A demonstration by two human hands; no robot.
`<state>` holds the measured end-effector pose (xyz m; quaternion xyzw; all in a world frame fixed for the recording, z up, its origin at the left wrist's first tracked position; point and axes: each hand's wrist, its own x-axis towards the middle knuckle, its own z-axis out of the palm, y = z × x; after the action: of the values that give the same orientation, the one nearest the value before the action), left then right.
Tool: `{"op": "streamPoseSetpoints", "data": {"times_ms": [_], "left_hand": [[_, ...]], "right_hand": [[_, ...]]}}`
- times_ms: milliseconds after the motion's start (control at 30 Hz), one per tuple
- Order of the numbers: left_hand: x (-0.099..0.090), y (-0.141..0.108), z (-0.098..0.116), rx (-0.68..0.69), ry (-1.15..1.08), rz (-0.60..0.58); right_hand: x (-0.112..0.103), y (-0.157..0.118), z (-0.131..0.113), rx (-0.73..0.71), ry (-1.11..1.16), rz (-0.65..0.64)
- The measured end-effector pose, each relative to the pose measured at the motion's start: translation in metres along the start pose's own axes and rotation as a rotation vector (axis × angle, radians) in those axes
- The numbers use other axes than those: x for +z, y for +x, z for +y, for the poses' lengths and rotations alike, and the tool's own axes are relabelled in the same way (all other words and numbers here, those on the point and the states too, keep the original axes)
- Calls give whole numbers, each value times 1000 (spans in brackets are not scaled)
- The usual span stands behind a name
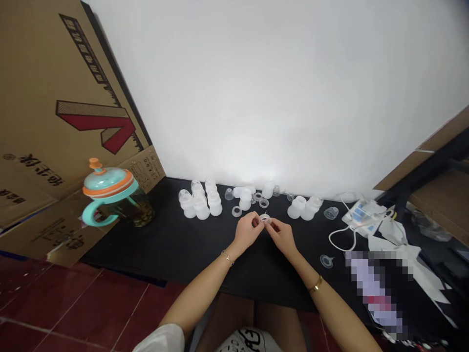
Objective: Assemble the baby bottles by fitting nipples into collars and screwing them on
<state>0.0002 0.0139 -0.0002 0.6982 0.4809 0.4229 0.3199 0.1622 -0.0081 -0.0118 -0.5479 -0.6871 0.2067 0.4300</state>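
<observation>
Near the middle of the black table (176, 249), my left hand (248, 231) and my right hand (283, 236) meet at a small whitish ring (264, 218). Fingers of both hands pinch it from either side, and a thin tip sticks up from it. Just behind my hands are loose rings (236, 211), a white bottle (245, 200) and a clear dome cap (229, 194). Several white bottles with clear caps (201, 206) stand together to the left. More white bottles (296, 208) stand right of my hands.
A large teal and orange jug (120, 195) stands at the left by a cardboard box (44, 98). At the right lie a clear cap (331, 212), a clear teat (326, 261), a white cable (340, 243), papers (410, 254) and a blurred-out item (373, 293). A white wall (274, 88) rises behind.
</observation>
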Motion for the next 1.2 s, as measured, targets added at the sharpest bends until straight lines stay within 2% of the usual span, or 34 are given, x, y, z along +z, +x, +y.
{"op": "streamPoseSetpoints", "data": {"times_ms": [500, 1200], "left_hand": [[0, -1, 1, -57, -22, -2], [0, -2, 2, 3, 12, -11]], "right_hand": [[-1, -1, -3, 98, 206, -53], [-3, 0, -5, 109, 190, -33]]}}
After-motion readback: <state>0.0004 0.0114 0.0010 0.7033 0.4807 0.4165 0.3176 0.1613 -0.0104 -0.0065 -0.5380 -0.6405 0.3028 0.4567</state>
